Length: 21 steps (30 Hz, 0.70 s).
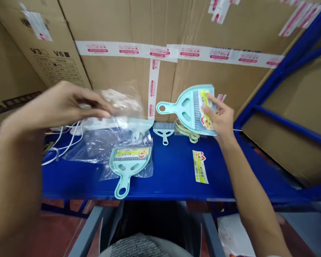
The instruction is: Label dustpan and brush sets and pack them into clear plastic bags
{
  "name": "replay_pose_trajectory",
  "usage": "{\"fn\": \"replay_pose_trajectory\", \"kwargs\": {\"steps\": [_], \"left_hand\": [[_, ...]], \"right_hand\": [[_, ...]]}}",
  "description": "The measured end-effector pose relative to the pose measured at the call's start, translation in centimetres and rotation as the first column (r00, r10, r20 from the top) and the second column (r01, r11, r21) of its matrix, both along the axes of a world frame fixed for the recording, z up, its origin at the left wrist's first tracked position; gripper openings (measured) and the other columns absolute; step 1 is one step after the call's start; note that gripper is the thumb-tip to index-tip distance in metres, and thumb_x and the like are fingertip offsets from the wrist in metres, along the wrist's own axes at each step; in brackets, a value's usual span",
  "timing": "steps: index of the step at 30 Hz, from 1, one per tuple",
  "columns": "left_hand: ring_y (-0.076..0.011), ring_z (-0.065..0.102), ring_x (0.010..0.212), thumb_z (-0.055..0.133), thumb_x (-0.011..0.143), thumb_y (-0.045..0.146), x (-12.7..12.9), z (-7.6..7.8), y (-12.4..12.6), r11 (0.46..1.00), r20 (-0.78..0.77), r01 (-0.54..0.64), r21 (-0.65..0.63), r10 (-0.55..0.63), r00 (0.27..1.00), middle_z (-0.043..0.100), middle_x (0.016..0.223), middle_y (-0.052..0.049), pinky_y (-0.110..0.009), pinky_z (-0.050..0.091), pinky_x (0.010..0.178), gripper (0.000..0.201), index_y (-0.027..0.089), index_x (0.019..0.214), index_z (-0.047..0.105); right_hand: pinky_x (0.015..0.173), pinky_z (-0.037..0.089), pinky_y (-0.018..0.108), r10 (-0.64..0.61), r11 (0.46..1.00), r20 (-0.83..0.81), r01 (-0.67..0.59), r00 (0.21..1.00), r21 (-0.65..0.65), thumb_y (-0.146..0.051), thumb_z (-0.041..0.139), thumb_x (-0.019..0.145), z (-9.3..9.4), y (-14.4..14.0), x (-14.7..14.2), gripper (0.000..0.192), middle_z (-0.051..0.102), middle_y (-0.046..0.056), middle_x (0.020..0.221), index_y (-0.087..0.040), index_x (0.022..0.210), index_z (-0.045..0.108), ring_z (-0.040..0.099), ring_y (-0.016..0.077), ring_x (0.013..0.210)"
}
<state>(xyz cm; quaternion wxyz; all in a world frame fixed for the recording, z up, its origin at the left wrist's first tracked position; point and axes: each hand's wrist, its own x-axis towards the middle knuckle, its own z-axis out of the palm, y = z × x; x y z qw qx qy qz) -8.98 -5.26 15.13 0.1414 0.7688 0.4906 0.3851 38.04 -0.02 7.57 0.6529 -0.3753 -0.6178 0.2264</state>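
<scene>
My right hand (220, 116) grips a light-blue dustpan (184, 101) by its wide end, raised above the table. A grey-bristled brush and a yellow-green label card (205, 103) lie in that dustpan, under my fingers. On the other side, my left hand (88, 105) pinches a clear plastic bag (123, 107), blurred by motion. Below the bag, another light-blue dustpan set (133, 164) with its label lies on plastic film near the table's front edge. A single label card (200, 167) rests on the blue table beneath my right hand.
At the back of the blue table (171, 178) lie a small blue brush (163, 131) and a pale green dustpan (187, 132). White cables (66, 142) run at the left. Taped cardboard boxes (117, 21) form the back wall; a blue metal frame (280, 75) stands right.
</scene>
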Motion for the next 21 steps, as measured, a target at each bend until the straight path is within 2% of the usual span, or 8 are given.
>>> {"fn": "replay_pose_trajectory", "kwargs": {"steps": [1,3,5,7,11,15,18,21], "left_hand": [[-0.0236,0.073,0.084,0.102,0.067,0.035,1.8,0.5,0.9,0.984,-0.082,0.166,-0.065,-0.171,0.982,0.080,0.088,-0.004,-0.034,0.058,0.082,0.032,0.018,0.091,0.089],[-0.0250,0.073,0.077,0.097,0.075,0.029,5.3,0.9,2.4,0.906,-0.103,0.370,-0.207,-0.396,0.912,0.080,0.085,-0.009,-0.035,0.058,0.074,0.020,0.016,0.087,0.088],[-0.0276,0.074,0.076,0.096,0.077,0.026,7.9,0.9,3.1,0.823,-0.034,0.490,-0.288,-0.520,0.854,0.079,0.085,-0.012,-0.038,0.059,0.070,0.013,0.018,0.082,0.087],[-0.0295,0.074,0.075,0.096,0.077,0.030,9.5,0.7,3.1,0.752,0.008,0.584,-0.305,-0.611,0.792,0.078,0.083,-0.012,-0.040,0.061,0.069,0.012,0.022,0.079,0.087],[-0.0289,0.073,0.074,0.091,0.084,0.041,10.3,0.4,2.8,0.710,-0.078,0.669,-0.217,-0.696,0.713,0.077,0.080,-0.008,-0.041,0.060,0.069,0.012,0.030,0.080,0.087],[-0.0318,0.067,0.102,0.087,0.088,0.040,10.6,-0.5,3.9,0.718,-0.274,0.695,-0.038,-0.676,0.684,0.077,0.093,-0.008,-0.046,0.057,0.095,0.012,0.033,0.079,0.087],[-0.0347,0.057,0.117,0.093,0.082,0.040,11.0,-1.7,5.3,0.748,-0.339,0.656,0.102,-0.594,0.730,0.072,0.107,-0.009,-0.053,0.052,0.109,0.012,0.032,0.078,0.085],[-0.0379,0.052,0.127,0.099,0.076,0.039,11.3,-2.6,6.5,0.767,-0.335,0.613,0.190,-0.536,0.775,0.066,0.117,-0.010,-0.059,0.046,0.118,0.018,0.029,0.077,0.084]], "right_hand": [[0.110,0.062,0.056,-0.021,0.994,0.069,0.013,0.997,0.108,-0.064,0.094,0.079,2.1,-0.4,-0.3,0.080,0.071,0.007,0.150,-0.032,0.149,0.072,0.064,0.0390,0.143],[0.117,0.057,0.053,-0.057,0.964,0.186,0.006,0.981,0.264,-0.063,0.091,0.084,6.1,-1.6,-1.1,0.073,0.069,0.006,0.154,-0.032,0.149,0.073,0.060,0.0381,0.147],[0.120,0.054,0.050,-0.089,0.937,0.297,-0.021,0.951,0.349,-0.056,0.090,0.088,8.8,-3.0,-2.2,0.063,0.071,0.005,0.150,-0.030,0.144,0.077,0.063,0.0362,0.143],[0.116,0.057,0.051,-0.088,0.944,0.404,-0.054,0.911,0.327,-0.053,0.089,0.090,9.9,-4.1,-3.1,0.058,0.075,0.004,0.144,-0.028,0.142,0.079,0.069,0.0356,0.135],[0.095,0.066,0.046,0.043,0.992,0.559,-0.100,0.828,0.071,-0.055,0.089,0.090,9.0,-4.2,-3.9,0.059,0.081,0.005,0.127,-0.027,0.141,0.080,0.076,0.0335,0.115],[0.082,0.065,0.037,0.202,0.979,0.612,-0.167,0.764,-0.115,-0.058,0.089,0.087,7.0,-1.9,-5.0,0.061,0.083,0.004,0.117,-0.028,0.140,0.081,0.075,0.0269,0.100],[0.087,0.064,0.037,0.291,0.956,0.570,-0.208,0.768,-0.207,-0.058,0.091,0.085,5.6,0.1,-6.2,0.064,0.082,0.004,0.124,-0.027,0.140,0.080,0.075,0.0259,0.105],[0.104,0.061,0.041,0.430,0.902,0.511,-0.328,0.744,-0.281,-0.056,0.093,0.082,3.8,2.0,-7.1,0.062,0.081,0.004,0.130,-0.029,0.137,0.082,0.073,0.0273,0.119]]}}
